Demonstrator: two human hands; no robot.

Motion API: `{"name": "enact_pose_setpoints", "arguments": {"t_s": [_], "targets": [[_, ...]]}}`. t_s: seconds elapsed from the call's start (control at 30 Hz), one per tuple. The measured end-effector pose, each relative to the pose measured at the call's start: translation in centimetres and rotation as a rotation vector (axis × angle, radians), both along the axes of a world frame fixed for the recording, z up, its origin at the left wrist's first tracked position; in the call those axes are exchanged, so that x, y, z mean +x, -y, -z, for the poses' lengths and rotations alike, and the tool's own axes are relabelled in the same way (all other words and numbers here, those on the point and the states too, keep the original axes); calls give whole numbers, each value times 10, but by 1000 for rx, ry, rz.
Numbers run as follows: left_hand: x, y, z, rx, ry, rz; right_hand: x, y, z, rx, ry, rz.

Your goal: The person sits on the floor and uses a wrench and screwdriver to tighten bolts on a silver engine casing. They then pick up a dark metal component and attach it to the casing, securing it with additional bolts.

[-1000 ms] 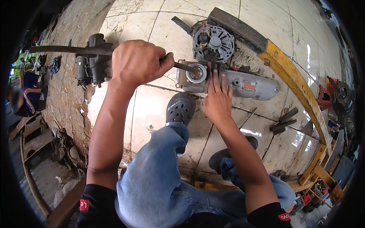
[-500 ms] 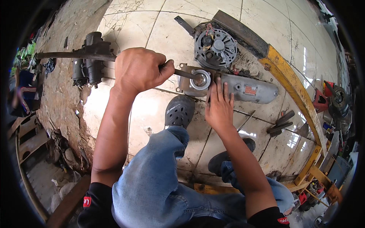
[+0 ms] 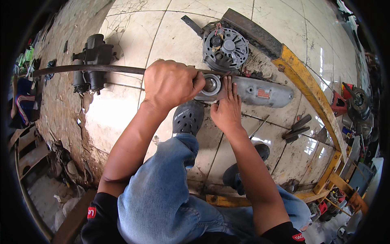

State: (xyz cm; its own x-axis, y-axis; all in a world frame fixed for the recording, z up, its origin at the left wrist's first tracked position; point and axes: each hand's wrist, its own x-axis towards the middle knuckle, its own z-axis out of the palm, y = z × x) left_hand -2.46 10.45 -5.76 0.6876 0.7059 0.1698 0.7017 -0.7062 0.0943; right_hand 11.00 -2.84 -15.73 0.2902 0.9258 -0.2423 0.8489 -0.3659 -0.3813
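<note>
Grey metal housing (image 3: 276, 96) lies flat on the tiled floor (image 3: 174, 40), just ahead of my feet, its long rounded end off to the R. Going L to R: a long dark bar (image 3: 126, 70) runs in from the far L, crossing in view over a dark cylindrical unit (image 3: 97, 51); can't tell if they touch. My L hand (image 3: 174, 83) is fisted round the bar, fingers curled tight, thumb side twd the housing. Can't tell exactly where the bar's R end bears, bc the fist hides part of it. My black clog (image 3: 187, 118) is planted just beside the housing's near edge; contact unclear. Next, the round silver ring (image 3: 217, 84) at the housing's L end, knuckles right by it. Then a thin flat brown piece (image 3: 222, 94), w/ my R hand (image 3: 228, 110) laid over it & the housing: fingers straight & fairly close, thumb apart, pressing rather than wrapping. Beyond it, a round slotted unit (image 3: 237, 51); further R, a yellow beam (image 3: 313, 77).

To do this well, imo: seat the bar sq. before loading it, push smoothly, no jerks, & use the R palm's wt to stop the housing rocking. Biggest risk, I'd say, is a slip: L knuckles hit the ring or R fingertips get nipped, so fingers clear of the bar's line.
</note>
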Motion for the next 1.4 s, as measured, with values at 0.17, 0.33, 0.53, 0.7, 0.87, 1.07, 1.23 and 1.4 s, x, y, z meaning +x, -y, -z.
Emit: {"name": "enact_pose_setpoints", "arguments": {"t_s": [0.17,0.33,0.53,0.7,0.87,1.07,1.23,1.4], "targets": [[0,3,6,48,60,-20,-8,27,-2,-77,-28,-67],[3,-1,5,52,51,-12,8,-6,-4,24,11,-72],[2,-2,9,88,100,-9,3,19,-4,-62,73,-153],[4,-2,5,62,63,-2,11,-6,-9,14,91,-88],[4,-3,7,95,124,18,8,30,5,-76,220,-214],[7,-3,5,100,150,25,7,11,2,-7,108,-111],[3,-1,7,95,144,25,2,15,-5,-26,110,-119],[5,-3,6,105,128,18,4,8,-6,-17,62,-90]]}}
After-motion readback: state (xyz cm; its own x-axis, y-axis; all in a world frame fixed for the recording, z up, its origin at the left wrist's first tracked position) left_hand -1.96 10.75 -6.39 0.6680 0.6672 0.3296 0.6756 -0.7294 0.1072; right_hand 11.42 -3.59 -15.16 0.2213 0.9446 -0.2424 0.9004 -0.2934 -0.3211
